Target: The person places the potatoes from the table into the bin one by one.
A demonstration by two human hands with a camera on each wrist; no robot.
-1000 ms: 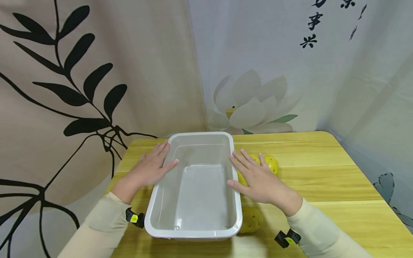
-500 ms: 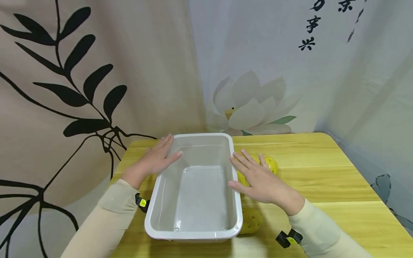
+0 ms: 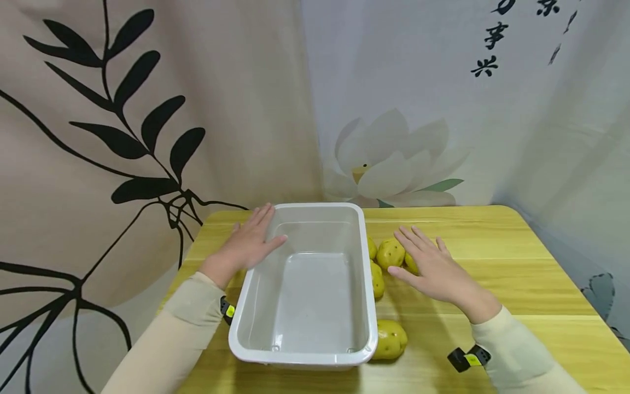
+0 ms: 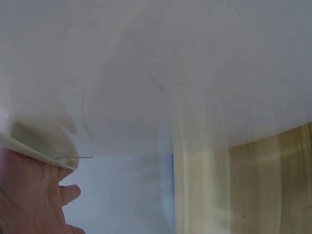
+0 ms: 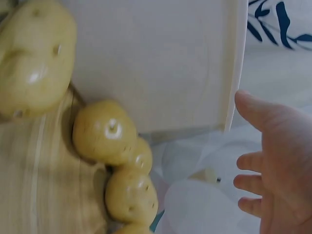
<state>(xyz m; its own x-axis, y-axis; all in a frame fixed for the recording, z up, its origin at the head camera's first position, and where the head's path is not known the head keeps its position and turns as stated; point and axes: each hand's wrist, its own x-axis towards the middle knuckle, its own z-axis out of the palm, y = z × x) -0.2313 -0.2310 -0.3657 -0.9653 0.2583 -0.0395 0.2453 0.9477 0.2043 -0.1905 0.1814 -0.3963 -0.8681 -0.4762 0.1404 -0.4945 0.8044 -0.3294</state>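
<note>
A white rectangular plastic basin (image 3: 315,295) stands on the wooden table, with nothing inside it. My left hand (image 3: 248,243) rests on its left rim near the far corner, fingers straight and thumb over the inside. In the left wrist view the basin's outer wall (image 4: 126,87) fills most of the picture. My right hand (image 3: 438,273) hovers apart from the right rim, fingers spread, holding nothing. Below and beside it are several yellow potatoes (image 3: 391,253), partly hidden by that hand and the basin. A larger potato (image 3: 391,339) lies by the basin's near right side.
The wooden table (image 3: 521,284) extends to the right of the potatoes. Behind it hangs a pale curtain (image 3: 394,65) with a printed lotus and black leaves. A dark wrist camera (image 3: 467,358) sits below my right sleeve.
My right hand has left the basin's right rim and moved right, uncovering more potatoes. My left hand has slid slightly farther along the left rim. The basin appears slightly farther right in view.
</note>
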